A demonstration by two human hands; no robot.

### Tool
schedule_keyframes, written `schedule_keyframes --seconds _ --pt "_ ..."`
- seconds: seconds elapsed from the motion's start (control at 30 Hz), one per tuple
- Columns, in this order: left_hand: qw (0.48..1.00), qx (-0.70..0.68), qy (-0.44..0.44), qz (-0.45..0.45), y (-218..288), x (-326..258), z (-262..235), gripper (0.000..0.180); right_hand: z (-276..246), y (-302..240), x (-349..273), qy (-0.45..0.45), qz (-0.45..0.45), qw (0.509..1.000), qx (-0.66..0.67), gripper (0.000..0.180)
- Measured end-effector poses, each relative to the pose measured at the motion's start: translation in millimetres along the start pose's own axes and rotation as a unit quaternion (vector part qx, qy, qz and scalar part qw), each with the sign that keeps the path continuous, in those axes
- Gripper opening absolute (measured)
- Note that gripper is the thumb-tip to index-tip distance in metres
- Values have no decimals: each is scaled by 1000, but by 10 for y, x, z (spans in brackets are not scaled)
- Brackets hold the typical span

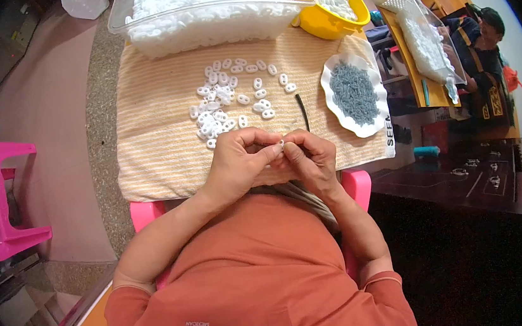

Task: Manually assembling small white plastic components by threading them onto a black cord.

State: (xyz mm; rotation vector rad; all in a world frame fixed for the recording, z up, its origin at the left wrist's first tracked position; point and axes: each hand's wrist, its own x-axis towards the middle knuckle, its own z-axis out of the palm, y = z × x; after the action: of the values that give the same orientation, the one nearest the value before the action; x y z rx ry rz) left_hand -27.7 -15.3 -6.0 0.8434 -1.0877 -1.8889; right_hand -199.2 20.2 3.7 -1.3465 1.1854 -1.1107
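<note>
Close to the towel's front edge, my left hand [240,160] and my right hand [313,159] meet fingertip to fingertip. Both are closed in a pinch on a small white plastic piece [282,142], mostly covered by the fingers. Just beyond them lies a loose heap of white oval two-hole pieces [212,121], with several more spread to its right. A thin black rod [303,113] rests on the towel beyond my right hand. To the right of it, a white scalloped dish [379,90] holds many small grey-blue tubes [353,93].
A striped towel [154,110] covers the work surface. At its far side stand a clear bin [209,35] and a yellow basin [323,28], both full of white pieces. A pink stool [0,197] is at the left. Another person [481,44] sits at the far right beside another filled bin [430,43].
</note>
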Motion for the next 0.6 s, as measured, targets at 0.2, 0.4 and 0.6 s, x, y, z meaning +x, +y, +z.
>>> schedule_keyframes --seconds 0.2,0.4,0.6 --pt "1000 -21 -8 3 40 20 -7 15 11 -35 26 6 28 999 40 14" --pt "999 -38 9 -18 27 37 -16 14 18 -81 25 18 109 984 140 14" --pt "998 -50 16 -31 44 43 -19 15 -1 -17 32 31 112 983 144 15"
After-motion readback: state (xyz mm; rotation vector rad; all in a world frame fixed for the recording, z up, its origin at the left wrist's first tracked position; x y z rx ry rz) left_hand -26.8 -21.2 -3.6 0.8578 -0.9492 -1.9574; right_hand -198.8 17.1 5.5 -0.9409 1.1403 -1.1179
